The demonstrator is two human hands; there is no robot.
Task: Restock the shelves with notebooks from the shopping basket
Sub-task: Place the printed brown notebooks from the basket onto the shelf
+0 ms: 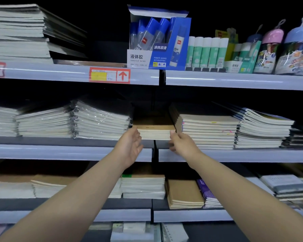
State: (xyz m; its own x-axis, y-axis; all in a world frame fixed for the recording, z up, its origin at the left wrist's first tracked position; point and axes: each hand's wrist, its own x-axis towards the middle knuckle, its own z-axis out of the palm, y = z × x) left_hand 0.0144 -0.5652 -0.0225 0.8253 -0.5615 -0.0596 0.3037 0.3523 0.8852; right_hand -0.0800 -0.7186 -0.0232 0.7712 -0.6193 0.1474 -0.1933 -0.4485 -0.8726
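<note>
A short stack of brown-covered notebooks lies on the middle shelf, in the gap between a plastic-wrapped pile on its left and a taller cream pile on its right. My left hand touches the stack's front left corner with relaxed, nearly straight fingers. At the front right corner my right hand has its thumb on top of the stack and its fingers curled under the lower edge. The shopping basket is out of view.
Wrapped notebook piles and cream piles flank the gap. The upper shelf carries grey notebooks, a blue liquid-glue box, glue sticks and bottles. Below are more notebook stacks.
</note>
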